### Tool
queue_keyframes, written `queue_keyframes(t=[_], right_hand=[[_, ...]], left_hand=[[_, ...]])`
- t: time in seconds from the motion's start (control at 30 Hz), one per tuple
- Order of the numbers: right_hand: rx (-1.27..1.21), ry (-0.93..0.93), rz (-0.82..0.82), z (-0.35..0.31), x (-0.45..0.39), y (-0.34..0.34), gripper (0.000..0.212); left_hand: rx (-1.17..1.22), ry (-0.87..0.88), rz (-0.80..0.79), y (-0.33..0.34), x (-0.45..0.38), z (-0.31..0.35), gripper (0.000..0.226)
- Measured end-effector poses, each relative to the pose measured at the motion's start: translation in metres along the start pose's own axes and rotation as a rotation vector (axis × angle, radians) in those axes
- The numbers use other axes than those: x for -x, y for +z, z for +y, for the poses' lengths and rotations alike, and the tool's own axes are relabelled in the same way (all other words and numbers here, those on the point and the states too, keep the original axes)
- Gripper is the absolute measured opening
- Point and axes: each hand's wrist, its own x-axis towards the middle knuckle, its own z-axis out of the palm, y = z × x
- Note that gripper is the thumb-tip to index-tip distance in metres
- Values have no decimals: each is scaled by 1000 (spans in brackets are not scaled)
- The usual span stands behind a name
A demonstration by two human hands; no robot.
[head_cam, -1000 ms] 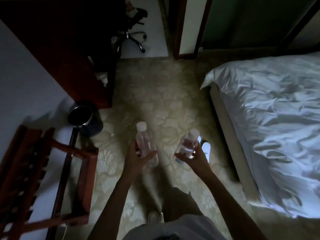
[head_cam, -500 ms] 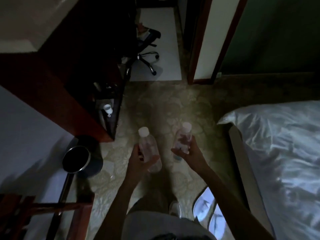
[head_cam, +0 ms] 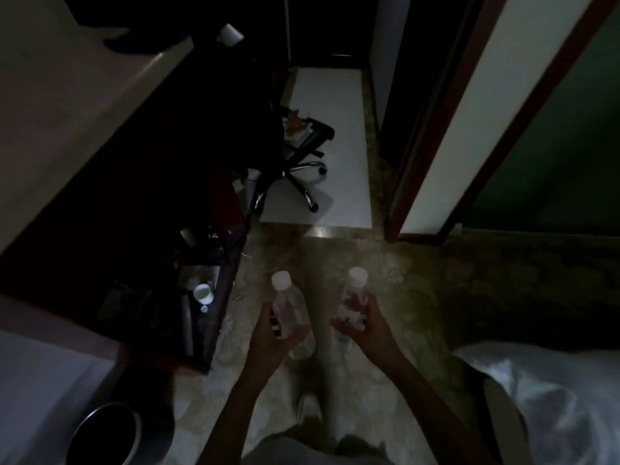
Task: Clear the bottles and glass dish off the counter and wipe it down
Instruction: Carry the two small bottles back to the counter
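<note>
1. Dim room, camera looking down — the left hand (head_cam: 268,333) is wrapped around a clear plastic bottle with a white cap (head_cam: 288,310), fingers curled on its lower half, cap pointing up and away from the body.
2. The right hand (head_cam: 364,327) grips a second clear plastic bottle with a white cap and a reddish label (head_cam: 354,302), thumb and fingers closed round its middle.
3. Both bottles are held in the air over the pale patterned carpet (head_cam: 419,290), side by side, a gap between them, not touching.
4. Off to the left — a dark wooden counter unit (head_cam: 134,203), and on its low shelf a small white cup (head_cam: 203,293) stands upright.
5. Bottom left, a round dark waste bin with a shiny metal rim (head_cam: 104,434) sits on the floor.
6. Ahead, a black office chair on a chrome star base (head_cam: 302,162) stands on a white floor mat (head_cam: 342,122).
7. Lower right, the corner of a bed with rumpled white bedding (head_cam: 553,397).
8. The glass dish cannot be made out in this darkness.
</note>
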Motion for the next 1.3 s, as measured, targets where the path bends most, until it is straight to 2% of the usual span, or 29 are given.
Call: queue_keyframes(t=[0.07,0.17,0.27,0.43,0.53,0.7,0.87,0.97,1.03,1.13,1.3], right_hand=[[-31,-23,9,-31,-55,-8,56],[-50,-41,8,-57,-133,-9,70],[-67,-21,-107,-71,-212,-2,58],[-109,-123,-228,-120,-357,17,72],[-164,-165,-328,-175,-438,35,58],[-179,-339,-552,-293,-539,99,67],[-288,-484,-679,-388,-603,190,51],[-343,-551,-762,-442,-642,246,52],[-368,-595,-777,-481,-665,277,52],[-298,-648,-834,-534,-704,326,55],[-99,-712,-836,-586,-770,414,78]], left_hand=[[9,35,35,-2,-50,32,60],[66,38,69,-3,-119,74,53],[92,50,85,-1,-182,95,56],[133,27,276,-13,-290,125,66],[149,67,455,-44,-337,161,62],[135,183,661,-126,-381,244,54],[100,276,888,-221,-413,298,54],[7,332,1019,-291,-441,319,67],[-24,348,1067,-340,-465,329,74],[-40,331,1102,-404,-512,344,62],[-86,227,1138,-484,-605,342,49]])
